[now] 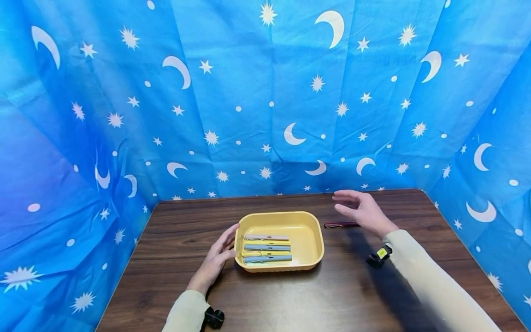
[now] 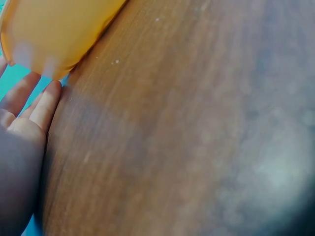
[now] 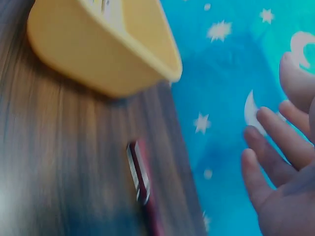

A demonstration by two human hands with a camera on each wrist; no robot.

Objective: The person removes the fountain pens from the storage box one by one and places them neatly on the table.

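Note:
A yellow rectangular tray (image 1: 307, 226) sits on the wooden table, with several capped pens (image 1: 267, 248) in grey, yellow and blue lying side by side in its left half. My left hand (image 1: 215, 263) rests against the tray's left end, fingers fairly straight along the outer wall. To the right of the tray lies a dark red pen (image 1: 338, 225) with a clip, partly covered by the right hand in the head view. My right hand (image 1: 365, 212) hovers above that pen, fingers spread and nothing in them; the right wrist view shows the pen (image 3: 142, 182) apart from the fingers.
The dark wooden table (image 1: 174, 240) ends at the back against a blue cloth (image 1: 240, 92) printed with moons and stars, which also hangs at both sides. Black wrist cameras sit on both sleeves, the right one (image 1: 379, 256) above the table.

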